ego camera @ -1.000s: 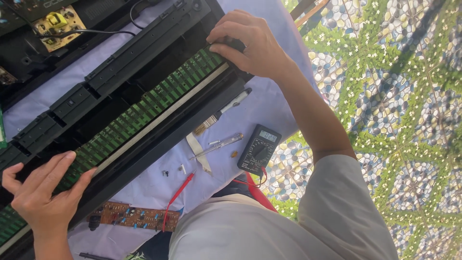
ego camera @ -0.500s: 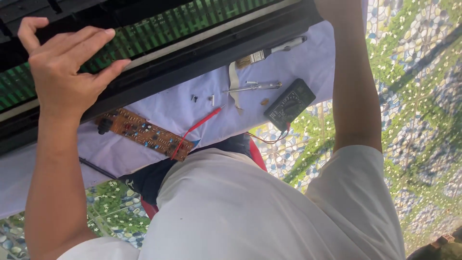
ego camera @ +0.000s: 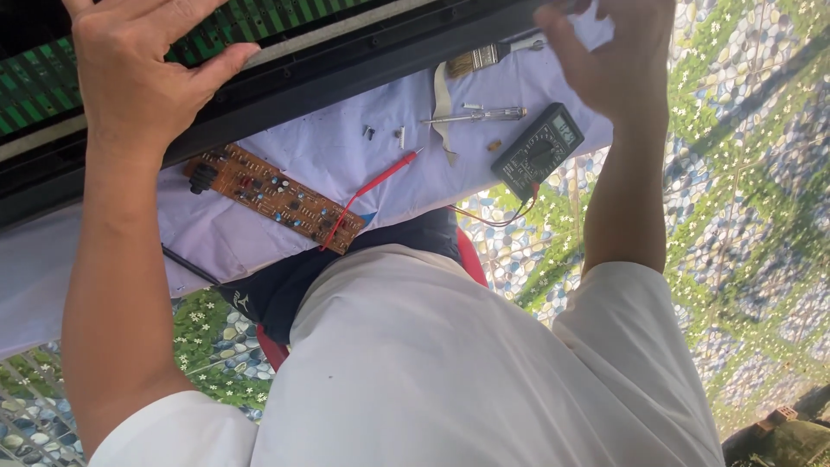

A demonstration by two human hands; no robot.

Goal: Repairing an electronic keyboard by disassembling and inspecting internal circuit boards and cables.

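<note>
A long black keyboard chassis (ego camera: 346,65) with green circuit boards (ego camera: 35,86) inside runs across the top, lying on a pale lilac cloth (ego camera: 346,156). My left hand (ego camera: 143,69) rests on the chassis's near edge, fingers spread over the top and thumb pressed along the rim. My right hand (ego camera: 618,60) is raised at the chassis's right end, fingers loosely curled. Its thumb tip is at the end of the chassis and its fingertips run off the top of the frame, so its hold is unclear.
On the cloth lie a brown circuit board (ego camera: 272,197), a red probe lead (ego camera: 380,177), a black multimeter (ego camera: 538,151), a screwdriver (ego camera: 475,114), a small brush (ego camera: 480,59), a white ribbon strip (ego camera: 443,108) and loose screws (ego camera: 385,134). My white shirt fills the foreground; pebble-patterned floor lies right.
The view has dropped toward my body, so the chassis now sits at the top edge. My right hand has come down into view at the chassis's right end; my left hand stays on the rim.
</note>
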